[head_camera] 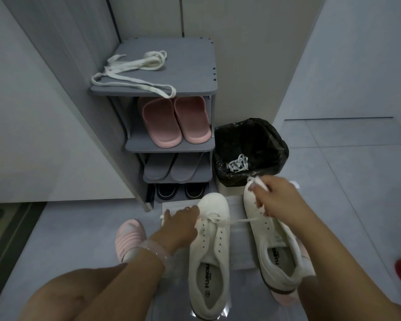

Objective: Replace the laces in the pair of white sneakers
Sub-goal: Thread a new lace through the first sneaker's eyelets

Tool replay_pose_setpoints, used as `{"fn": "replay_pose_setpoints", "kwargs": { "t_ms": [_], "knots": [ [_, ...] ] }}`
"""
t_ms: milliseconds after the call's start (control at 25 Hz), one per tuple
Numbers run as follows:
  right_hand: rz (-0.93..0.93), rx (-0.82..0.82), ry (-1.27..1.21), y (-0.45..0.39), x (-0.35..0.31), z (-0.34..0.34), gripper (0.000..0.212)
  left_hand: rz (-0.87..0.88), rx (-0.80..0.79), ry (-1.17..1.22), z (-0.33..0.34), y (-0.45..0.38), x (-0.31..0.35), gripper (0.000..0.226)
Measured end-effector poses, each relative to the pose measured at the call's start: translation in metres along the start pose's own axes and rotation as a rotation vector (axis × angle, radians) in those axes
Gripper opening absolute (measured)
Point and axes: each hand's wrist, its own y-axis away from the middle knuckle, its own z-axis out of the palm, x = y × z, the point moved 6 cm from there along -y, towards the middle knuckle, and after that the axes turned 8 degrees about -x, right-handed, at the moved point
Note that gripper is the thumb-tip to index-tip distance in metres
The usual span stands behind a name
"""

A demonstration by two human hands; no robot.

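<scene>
Shoe rack (196, 66): we see a grey rack against the wall, with loose white laces (134, 72) lying on its top board, one loop hanging over the front edge.
Bin (273, 144): just right of the rack stands a bin with a black liner; a small bundle of white lace (237, 164) lies inside it.
Rack shelves: pink slippers (175, 121) on the upper shelf, grey slippers (171, 167) below them, dark shoes (181, 189) at the bottom.
Left sneaker (210, 249): white, on the floor before us, toe toward the rack; only its front eyelets carry a lace, and the rest are bare.
Right sneaker (273, 242): white, just beside the first; its visible eyelets are bare.
Left hand (183, 221): it rests on the left side of the left sneaker's toe; we cannot tell whether the fingers pinch anything.
Right hand (277, 195): it is over the right sneaker's toe, fingers curled round a lace end (257, 181); the strand (243, 220) stretches back to the left sneaker's front eyelets.
Foot (130, 235): a pink slipper on the floor at left.
</scene>
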Motion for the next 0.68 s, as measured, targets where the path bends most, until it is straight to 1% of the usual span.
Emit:
{"fn": "replay_pose_setpoints", "kwargs": {
  "t_ms": [80, 120, 160, 200, 240, 280, 320, 360, 400, 440, 480, 560, 600, 640, 680],
  "knots": [
    [0.110, -0.186, 0.325, 0.002, 0.012, 0.013, 0.022, -0.015, -0.022, -0.069, 0.006, 0.001, 0.000, 0.024],
    [0.151, -0.225, 0.492, 0.002, 0.018, 0.017, 0.021, -0.019, -0.011, -0.108, 0.000, 0.003, -0.001, 0.022],
    [0.155, -0.198, 0.651, 0.002, 0.019, 0.017, 0.022, 0.001, 0.022, -0.128, -0.011, 0.008, 0.001, 0.023],
    [0.110, -0.119, 0.756, 0.000, 0.015, 0.017, 0.028, 0.051, 0.072, -0.097, -0.025, 0.014, 0.006, 0.024],
    [-0.005, -0.062, 0.770, -0.001, 0.006, 0.022, 0.038, 0.130, 0.117, -0.006, -0.039, 0.021, 0.012, 0.023],
    [-0.144, -0.094, 0.715, -0.001, -0.002, 0.034, 0.045, 0.228, 0.134, 0.132, -0.051, 0.031, 0.020, 0.020],
    [-0.253, -0.190, 0.589, 0.000, -0.009, 0.050, 0.047, 0.332, 0.122, 0.281, -0.060, 0.041, 0.027, 0.015],
    [-0.319, -0.305, 0.437, 0.003, -0.014, 0.067, 0.042, 0.418, 0.097, 0.404, -0.066, 0.050, 0.033, 0.010],
    [-0.339, -0.393, 0.323, 0.008, -0.018, 0.081, 0.030, 0.460, 0.081, 0.464, -0.070, 0.056, 0.033, 0.009],
    [-0.316, -0.413, 0.228, 0.009, -0.019, 0.084, 0.017, 0.457, 0.081, 0.440, -0.071, 0.057, 0.030, 0.010],
    [-0.270, -0.362, 0.106, 0.005, -0.019, 0.077, 0.011, 0.421, 0.094, 0.352, -0.072, 0.056, 0.023, 0.011],
    [-0.147, -0.130, -0.217, -0.005, -0.011, 0.049, 0.015, 0.329, 0.107, 0.158, -0.070, 0.049, 0.005, 0.017],
    [-0.098, -0.012, -0.405, -0.007, -0.004, 0.034, 0.017, 0.294, 0.099, 0.111, -0.068, 0.044, -0.004, 0.020],
    [-0.071, 0.066, -0.580, -0.008, 0.000, 0.024, 0.019, 0.273, 0.079, 0.088, -0.063, 0.041, -0.011, 0.020],
    [-0.062, 0.103, -0.731, -0.009, 0.004, 0.020, 0.021, 0.265, 0.046, 0.082, -0.057, 0.038, -0.015, 0.020]
  ]
}}
